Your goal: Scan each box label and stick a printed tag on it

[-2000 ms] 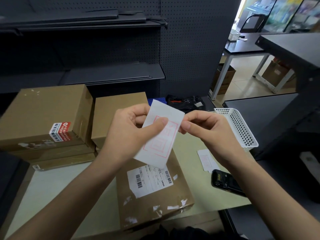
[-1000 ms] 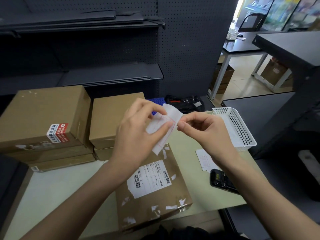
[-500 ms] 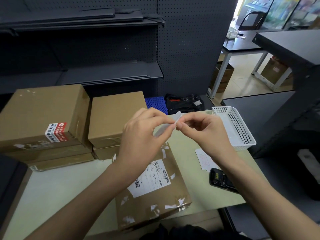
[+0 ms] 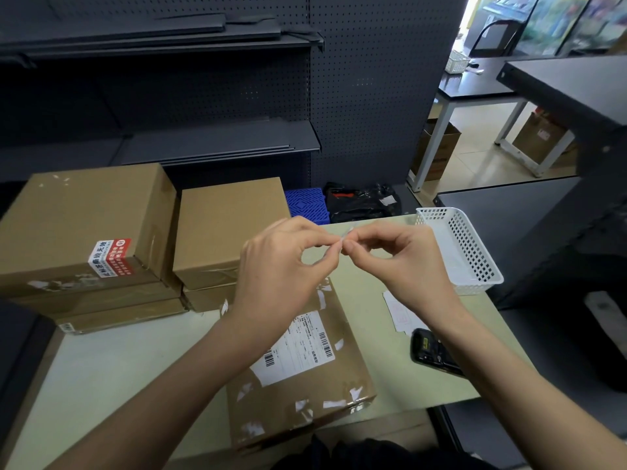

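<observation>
Above the pale green table (image 4: 390,368), the left hand (image 4: 281,269) and the right hand (image 4: 403,262) meet fingertip to fingertip, each pinching between thumb and forefinger the edge of a small white tag (image 4: 342,237), which shows only as a thin sliver between them; its printing cannot be read from this angle. The other fingers of both hands are loosely curled.

Directly below the hands lies a flat brown box (image 4: 298,378) bearing a white shipping label (image 4: 298,347) with two barcodes and lines of small print too fine to read; scraps of torn white tape dot its top and front edge. Right of it, partly under the right forearm, lies a sheet of white paper (image 4: 395,312) with faint red outlined characters, and just beside that a black handheld scanner (image 4: 431,352).

On the left side of the table stand two stacks of brown boxes. The larger box (image 4: 81,225) carries a red and white sticker (image 4: 110,257) with Chinese characters wrapped over its front edge; the neighbouring box (image 4: 227,228) is plain. A white perforated plastic basket (image 4: 461,245) sits at the table's far right corner. Behind the table are dark pegboard shelving (image 4: 217,140), a blue crate (image 4: 307,203) and a black bag (image 4: 363,203).
</observation>
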`<state>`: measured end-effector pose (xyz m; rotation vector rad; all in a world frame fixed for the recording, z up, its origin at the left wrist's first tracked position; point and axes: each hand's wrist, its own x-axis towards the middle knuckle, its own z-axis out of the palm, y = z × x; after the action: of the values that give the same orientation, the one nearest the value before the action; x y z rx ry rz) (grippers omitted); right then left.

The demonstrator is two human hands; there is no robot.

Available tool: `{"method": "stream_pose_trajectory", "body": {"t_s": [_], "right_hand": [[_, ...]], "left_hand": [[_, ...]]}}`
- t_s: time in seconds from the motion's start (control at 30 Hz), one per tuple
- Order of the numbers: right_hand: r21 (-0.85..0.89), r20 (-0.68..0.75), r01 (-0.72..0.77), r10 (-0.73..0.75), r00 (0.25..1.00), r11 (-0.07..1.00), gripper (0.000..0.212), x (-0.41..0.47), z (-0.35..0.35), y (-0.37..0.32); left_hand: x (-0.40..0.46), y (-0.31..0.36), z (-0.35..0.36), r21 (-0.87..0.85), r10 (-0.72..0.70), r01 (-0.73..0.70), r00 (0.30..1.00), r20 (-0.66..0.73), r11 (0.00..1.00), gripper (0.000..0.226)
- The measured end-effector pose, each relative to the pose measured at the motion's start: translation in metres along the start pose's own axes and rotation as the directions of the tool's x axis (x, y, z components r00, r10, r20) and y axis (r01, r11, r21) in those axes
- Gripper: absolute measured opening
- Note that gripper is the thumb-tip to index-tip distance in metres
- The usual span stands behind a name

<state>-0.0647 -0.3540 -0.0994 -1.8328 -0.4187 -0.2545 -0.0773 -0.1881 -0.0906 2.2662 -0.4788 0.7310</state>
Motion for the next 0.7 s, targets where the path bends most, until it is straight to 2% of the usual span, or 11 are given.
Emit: {"method": "stream_pose_trajectory", "body": {"t_s": [0.13,0.4,0.7], "right_hand": [[-0.046,-0.003,0.02,-0.02,1.0,0.999,0.02,0.0005,0.0016,0.0011],[0.077,0.015,-0.035,0.034,0.999,0.996,0.014,0.0,0.0015,-0.0001],[0.061,-0.007,-0.041,0.041,0.999,0.997,0.012,-0.002,0.0022,0.0017]], "left_hand": [[0.0004,0.0002,0.0018,0.032,0.004,-0.004,1.0,-0.001,0.999,0.009],[-0.0004,-0.0001,-0.0007,0.039,0.032,-0.032,0.999,-0.005,0.999,0.012],[-0.0037,0.0034,0.0027,0.086,0.052,-0.052,0.999,0.005,0.995,0.013]]}}
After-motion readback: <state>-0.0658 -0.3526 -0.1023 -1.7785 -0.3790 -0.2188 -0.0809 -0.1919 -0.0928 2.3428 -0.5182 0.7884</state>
